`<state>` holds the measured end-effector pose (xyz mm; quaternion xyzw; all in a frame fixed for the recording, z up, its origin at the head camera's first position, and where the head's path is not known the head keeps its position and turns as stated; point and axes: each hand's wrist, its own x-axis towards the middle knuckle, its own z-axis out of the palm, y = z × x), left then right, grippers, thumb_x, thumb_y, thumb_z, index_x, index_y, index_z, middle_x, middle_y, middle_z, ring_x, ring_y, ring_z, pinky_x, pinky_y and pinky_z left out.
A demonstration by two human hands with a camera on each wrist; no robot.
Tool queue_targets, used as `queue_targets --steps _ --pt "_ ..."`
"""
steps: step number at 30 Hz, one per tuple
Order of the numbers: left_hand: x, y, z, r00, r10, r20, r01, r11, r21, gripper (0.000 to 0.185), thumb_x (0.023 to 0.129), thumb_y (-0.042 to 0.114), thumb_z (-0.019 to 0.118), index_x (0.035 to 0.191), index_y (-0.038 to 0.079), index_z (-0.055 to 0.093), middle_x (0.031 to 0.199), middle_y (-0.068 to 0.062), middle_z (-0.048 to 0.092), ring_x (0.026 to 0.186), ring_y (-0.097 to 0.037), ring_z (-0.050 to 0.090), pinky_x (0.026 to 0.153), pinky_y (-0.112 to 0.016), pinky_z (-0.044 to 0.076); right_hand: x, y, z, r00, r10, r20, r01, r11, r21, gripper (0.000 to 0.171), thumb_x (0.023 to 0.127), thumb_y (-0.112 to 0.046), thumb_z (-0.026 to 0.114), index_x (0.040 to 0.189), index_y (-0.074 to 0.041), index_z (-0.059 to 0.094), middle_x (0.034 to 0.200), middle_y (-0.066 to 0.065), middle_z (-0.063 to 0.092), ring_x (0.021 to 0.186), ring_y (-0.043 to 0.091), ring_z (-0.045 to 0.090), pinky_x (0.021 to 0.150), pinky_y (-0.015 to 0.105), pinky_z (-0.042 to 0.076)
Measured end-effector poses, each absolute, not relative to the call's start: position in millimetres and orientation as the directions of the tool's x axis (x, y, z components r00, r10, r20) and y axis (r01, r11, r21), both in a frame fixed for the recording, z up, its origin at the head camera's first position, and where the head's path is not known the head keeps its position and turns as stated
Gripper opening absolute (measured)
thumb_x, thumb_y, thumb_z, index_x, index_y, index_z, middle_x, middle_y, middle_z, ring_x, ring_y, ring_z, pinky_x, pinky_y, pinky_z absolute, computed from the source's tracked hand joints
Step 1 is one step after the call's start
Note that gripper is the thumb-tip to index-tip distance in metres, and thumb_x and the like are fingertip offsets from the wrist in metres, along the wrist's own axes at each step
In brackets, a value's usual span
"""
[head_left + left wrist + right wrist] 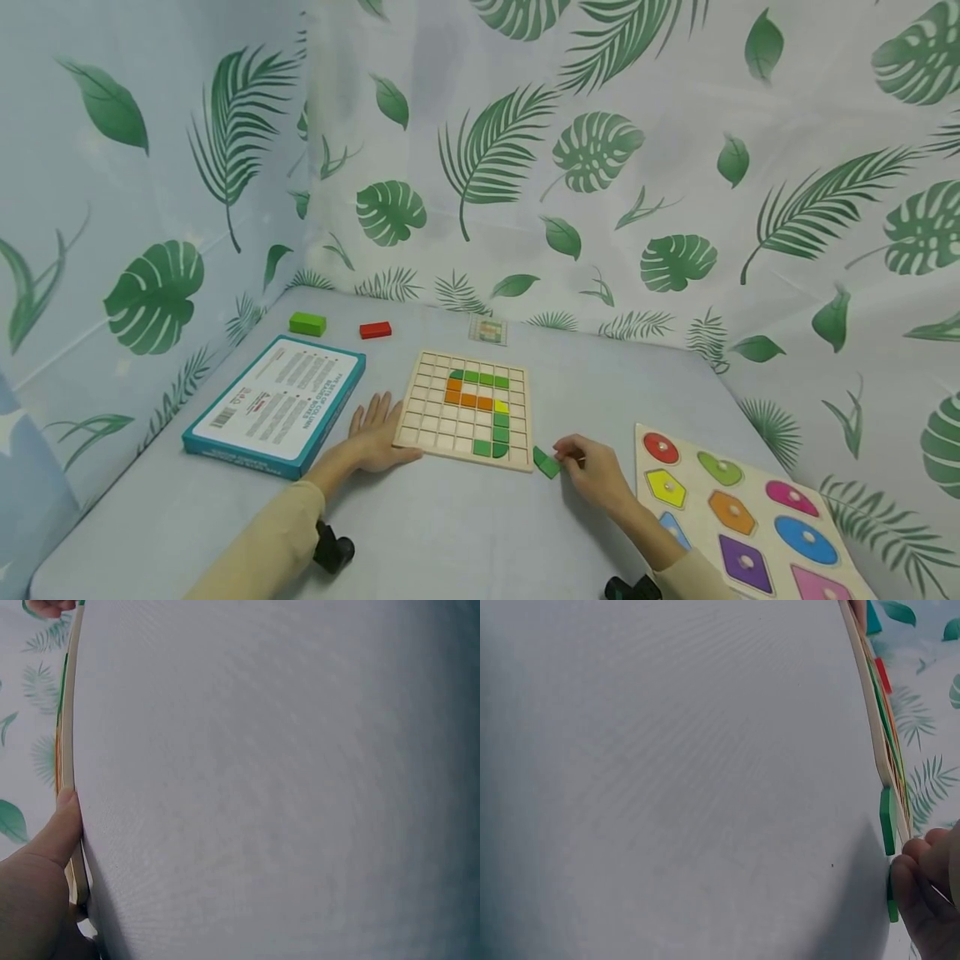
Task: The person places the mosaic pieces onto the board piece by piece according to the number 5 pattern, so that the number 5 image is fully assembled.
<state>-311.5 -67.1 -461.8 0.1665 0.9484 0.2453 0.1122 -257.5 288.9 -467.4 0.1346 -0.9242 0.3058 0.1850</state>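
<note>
A square wooden grid board (431,421) lies on the cloth, with green, orange and yellow blocks forming an angular path in its cells. My left hand (372,437) rests spread at its near left corner, and the thumb (64,825) touches the board's edge in the left wrist view. Just off the near right corner lie loose green blocks (547,463). My right hand (592,471) is beside them with fingers curled, and its thumb and fingertips pinch at a green block (892,900), which they partly cover in the right wrist view.
A blue-edged flat box (292,400) lies left of the board. Behind are a bright green block (307,323), a red block (375,330) and a small pattern card (489,330). A shape puzzle with knobs (697,492) lies at the right, beside my right forearm.
</note>
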Motion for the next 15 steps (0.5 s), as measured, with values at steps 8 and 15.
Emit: queue_targets --steps 8,15 --pt "-310 -67 -460 -0.92 0.373 -0.12 0.267 0.821 0.505 0.092 0.087 0.049 0.062 0.149 -0.002 0.016 0.154 -0.026 0.001 0.141 -0.04 -0.008 0.11 -0.055 -0.005 -250 285 -465 -0.91 -0.122 0.395 -0.335 0.779 -0.53 0.017 0.073 0.007 0.07 0.089 0.0 0.067 0.076 0.002 0.064 0.067 0.01 0.059 0.062 0.023 0.053" --pt "-312 -67 -464 -0.918 0.379 -0.116 0.271 0.813 0.515 0.093 0.086 0.047 0.063 0.149 -0.003 0.016 0.154 -0.026 0.0 0.141 -0.039 -0.008 0.11 -0.055 -0.007 -249 277 -466 -0.946 -0.077 0.314 -0.247 0.8 -0.547 0.027 0.068 -0.001 0.082 0.09 -0.002 0.066 0.077 0.001 0.063 0.07 0.011 0.06 0.064 0.024 0.053"
